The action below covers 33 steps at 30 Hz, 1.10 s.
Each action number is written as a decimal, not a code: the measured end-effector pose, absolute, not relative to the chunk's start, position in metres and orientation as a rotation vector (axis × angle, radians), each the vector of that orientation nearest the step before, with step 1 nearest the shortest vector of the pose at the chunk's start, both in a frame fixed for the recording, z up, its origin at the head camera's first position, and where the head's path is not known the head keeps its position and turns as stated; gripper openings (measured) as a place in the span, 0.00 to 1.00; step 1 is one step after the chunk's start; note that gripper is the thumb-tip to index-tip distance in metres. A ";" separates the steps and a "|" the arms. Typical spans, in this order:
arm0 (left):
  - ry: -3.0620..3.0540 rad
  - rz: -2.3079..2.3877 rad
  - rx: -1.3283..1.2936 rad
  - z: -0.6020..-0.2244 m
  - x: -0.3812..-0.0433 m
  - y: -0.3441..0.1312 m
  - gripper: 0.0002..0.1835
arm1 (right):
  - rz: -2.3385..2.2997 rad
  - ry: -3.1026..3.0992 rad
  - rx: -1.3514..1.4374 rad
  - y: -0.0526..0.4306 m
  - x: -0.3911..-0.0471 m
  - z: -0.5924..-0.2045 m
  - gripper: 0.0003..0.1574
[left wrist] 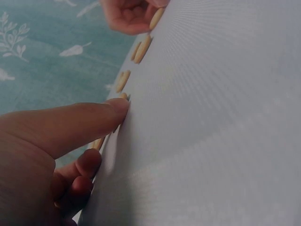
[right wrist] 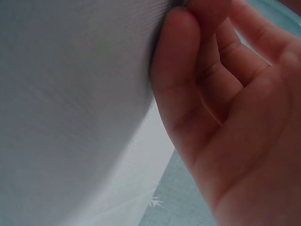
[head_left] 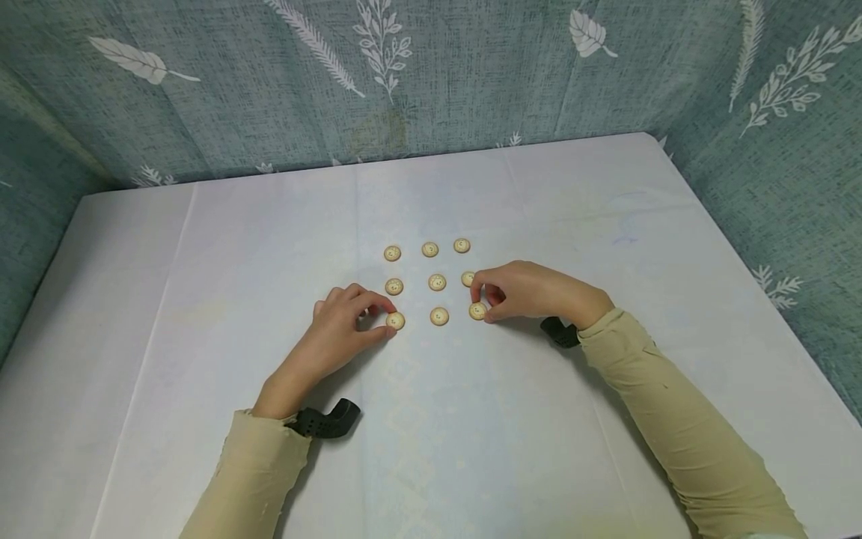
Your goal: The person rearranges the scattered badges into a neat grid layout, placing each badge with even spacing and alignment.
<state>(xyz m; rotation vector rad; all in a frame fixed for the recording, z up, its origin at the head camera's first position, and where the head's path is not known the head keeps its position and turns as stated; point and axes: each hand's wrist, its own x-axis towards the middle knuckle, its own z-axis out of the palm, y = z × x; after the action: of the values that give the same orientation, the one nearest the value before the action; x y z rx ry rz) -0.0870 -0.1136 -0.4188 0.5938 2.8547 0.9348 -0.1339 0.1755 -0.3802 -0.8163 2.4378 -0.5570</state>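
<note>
Pale wooden buttons lie on the white tablecloth in three rows of three. My left hand (head_left: 337,329) pinches the near-left button (head_left: 395,321) between thumb and index finger, at the table surface. In the left wrist view its thumb (left wrist: 80,125) covers most of that button. Across from it, my right hand (head_left: 525,290) holds the near-right button (head_left: 477,311) by its edges with thumb and index finger. Between the hands sits the near-middle button (head_left: 439,316). The right index finger partly covers the middle row's right button (head_left: 468,278). In the right wrist view, fingers (right wrist: 178,52) hide the held button.
Behind the hands are the centre button (head_left: 437,282), the middle row's left button (head_left: 393,287) and the far row, with its middle button (head_left: 429,249). The white-covered table (head_left: 202,299) ends at a green leaf-patterned curtain (head_left: 458,75). Each wrist wears a black band.
</note>
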 end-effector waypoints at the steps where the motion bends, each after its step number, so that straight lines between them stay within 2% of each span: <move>1: 2.855 0.935 0.592 -0.419 -0.087 -0.114 0.12 | -0.557 2.436 -0.815 0.175 -0.134 -0.380 0.13; 21: 2.846 0.953 0.576 -0.427 -0.086 -0.114 0.12 | -0.570 2.419 -0.809 0.174 -0.136 -0.388 0.12; 33: 2.794 0.955 0.549 -0.435 -0.084 -0.115 0.11 | -0.603 2.370 -0.787 0.183 -0.134 -0.394 0.15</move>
<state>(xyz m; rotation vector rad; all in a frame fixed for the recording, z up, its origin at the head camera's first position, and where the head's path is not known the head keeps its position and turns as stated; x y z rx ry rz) -0.0845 -0.1150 -0.4349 0.5492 2.7939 0.9555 -0.1344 0.1830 -0.3943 -0.7866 2.3697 -0.6027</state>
